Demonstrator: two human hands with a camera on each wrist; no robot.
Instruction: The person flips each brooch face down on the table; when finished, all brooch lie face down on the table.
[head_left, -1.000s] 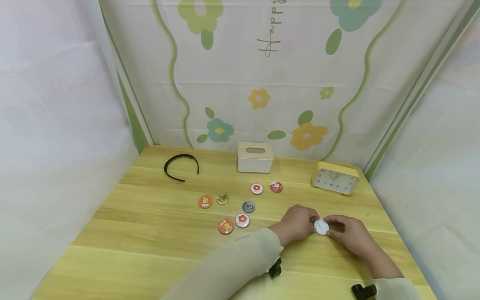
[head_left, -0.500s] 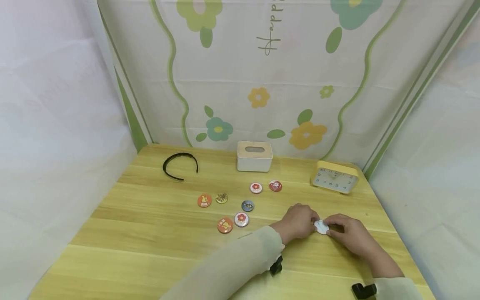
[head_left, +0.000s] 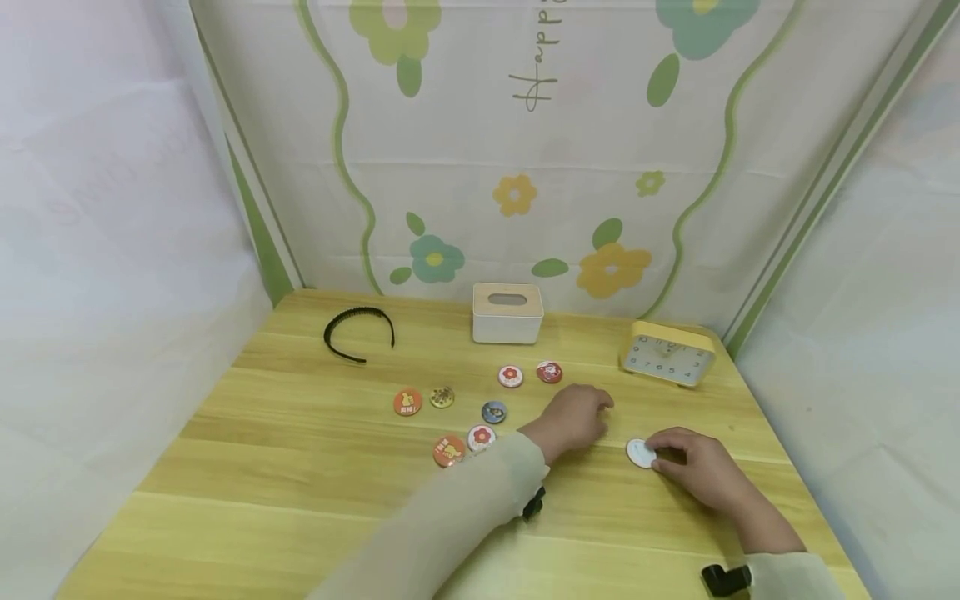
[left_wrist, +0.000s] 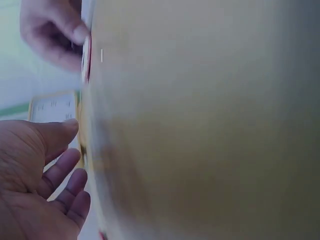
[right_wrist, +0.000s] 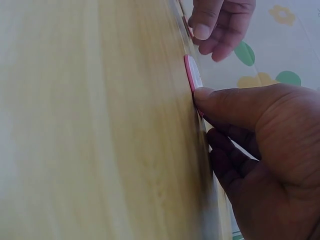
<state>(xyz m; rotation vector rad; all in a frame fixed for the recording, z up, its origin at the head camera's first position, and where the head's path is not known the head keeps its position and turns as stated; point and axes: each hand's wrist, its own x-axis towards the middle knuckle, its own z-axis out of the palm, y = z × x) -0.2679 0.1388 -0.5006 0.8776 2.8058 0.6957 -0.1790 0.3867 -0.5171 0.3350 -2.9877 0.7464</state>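
Observation:
A round button badge (head_left: 641,453), its upper side white and its rim red, lies at the right of the table. My right hand (head_left: 697,467) pinches its right edge between thumb and fingers. The thumb (right_wrist: 220,102) overlaps the badge's near end in the right wrist view. Apart from the badge, to its left, is my left hand (head_left: 573,417), fingers loosely bent and holding nothing. In the left wrist view that same left hand (left_wrist: 45,175) shows an empty gap between thumb and fingers.
Several badges lie left of my hands, among them an orange one (head_left: 449,451), a blue one (head_left: 494,412) and a red one (head_left: 549,372). Behind them stand a tissue box (head_left: 507,321) and a yellow clock (head_left: 667,354). A black headband (head_left: 358,333) lies at the back left.
My left hand has let go of the white badge and moved left and away from me. The right hand keeps its hold, and the badge stays in place.

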